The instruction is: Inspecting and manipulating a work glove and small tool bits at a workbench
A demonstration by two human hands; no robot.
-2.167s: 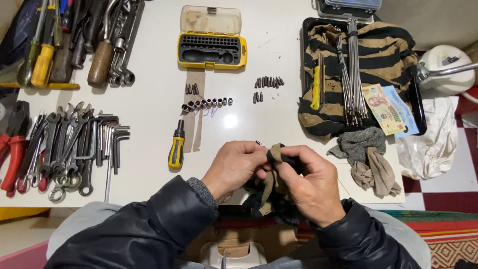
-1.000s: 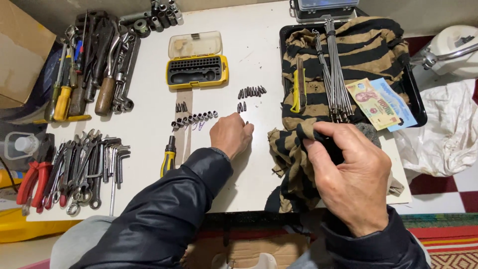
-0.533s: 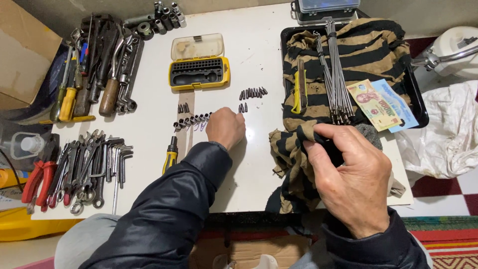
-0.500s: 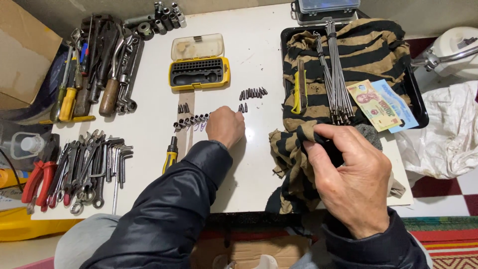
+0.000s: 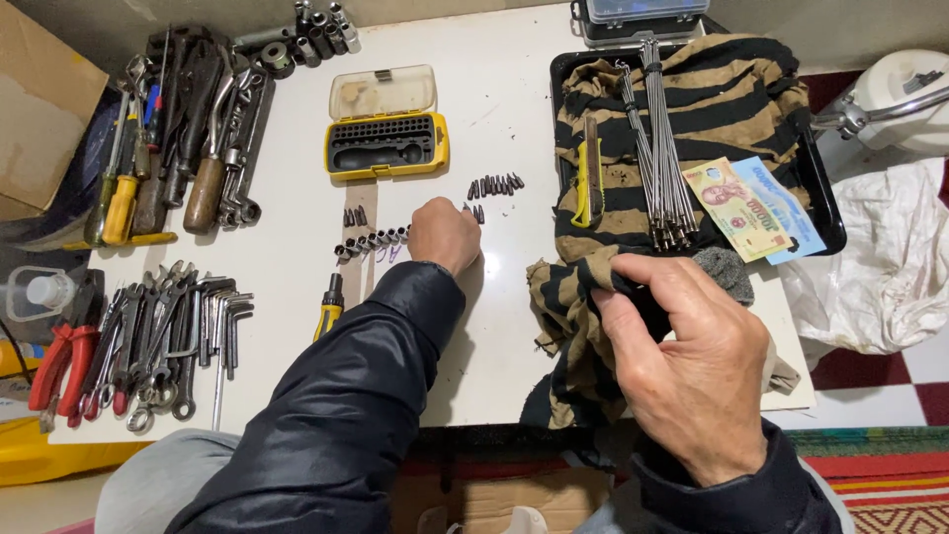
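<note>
My left hand (image 5: 445, 234) lies knuckles-up on the white table (image 5: 494, 89), its fingers curled down beside two small screwdriver bits (image 5: 476, 212). The fingertips are hidden, so I cannot tell whether they pinch anything. A row of small sockets (image 5: 371, 242) lies just left of this hand, and a cluster of bits (image 5: 494, 185) lies just beyond it. My right hand (image 5: 692, 366) grips a fold of the brown-and-black striped cloth (image 5: 573, 307) at the table's front edge. The cloth trails up into the black tray (image 5: 825, 203).
An open yellow bit case (image 5: 386, 133) sits behind the bits. On the tray's cloth lie metal rods (image 5: 662, 168), a yellow knife (image 5: 590, 183) and banknotes (image 5: 746, 208). Wrenches and hex keys (image 5: 168, 336), red pliers (image 5: 59, 356) and large tools (image 5: 198, 129) fill the left; a white bag (image 5: 880, 267) lies right.
Both hands first held the cloth together at the front edge. My left hand let go and reached forward to the bits. My right hand keeps its hold on the cloth.
</note>
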